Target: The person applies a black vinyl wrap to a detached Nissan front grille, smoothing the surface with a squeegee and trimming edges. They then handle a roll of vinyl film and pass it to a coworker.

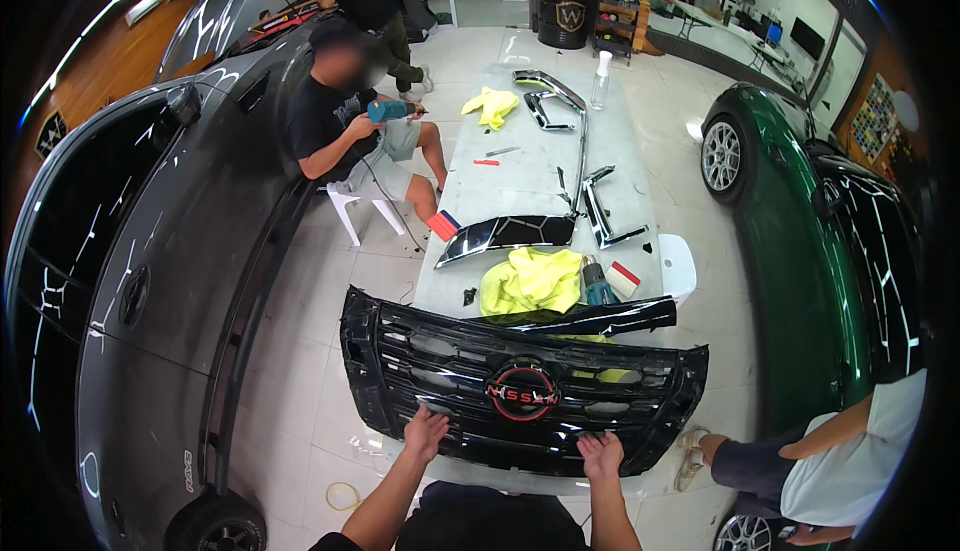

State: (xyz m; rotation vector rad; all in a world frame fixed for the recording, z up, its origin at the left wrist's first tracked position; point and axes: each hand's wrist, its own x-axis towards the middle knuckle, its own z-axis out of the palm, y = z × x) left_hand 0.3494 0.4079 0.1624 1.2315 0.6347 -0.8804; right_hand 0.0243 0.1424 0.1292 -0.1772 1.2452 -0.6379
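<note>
A glossy black car grille with a round red-rimmed emblem lies across the near end of the long table. My left hand is at its lower edge, left of the emblem, palm turned up and fingers stretched out against it. My right hand rests at the same edge further right, palm up, fingers loosely extended. Neither hand visibly wraps round the grille. Just beyond it are a long black trim strip, a yellow cloth and a teal heat gun.
Chrome-edged trim pieces, a red-and-white squeegee and a spray bottle lie or stand on the table. A seated person holds another heat gun. Grey car left, green car right; another person stands near right.
</note>
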